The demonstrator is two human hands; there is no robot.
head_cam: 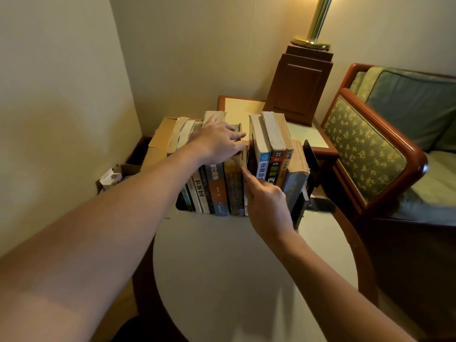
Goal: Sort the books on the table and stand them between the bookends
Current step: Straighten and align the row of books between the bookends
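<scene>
My flat, open left hand (pixel 217 141) steadies the short books (pixel 217 191) while my right hand (pixel 267 206), grip hidden, should gently push the tall books (pixel 271 144) close.

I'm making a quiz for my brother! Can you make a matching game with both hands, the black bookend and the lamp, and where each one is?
1 left hand
2 right hand
3 black bookend
4 lamp

a at the right end of the books
b lying on top of the books
c on the wooden stand at the back
d fingertip at the books' spines, mid-row

Pairs: 1-b, 2-d, 3-a, 4-c
</scene>
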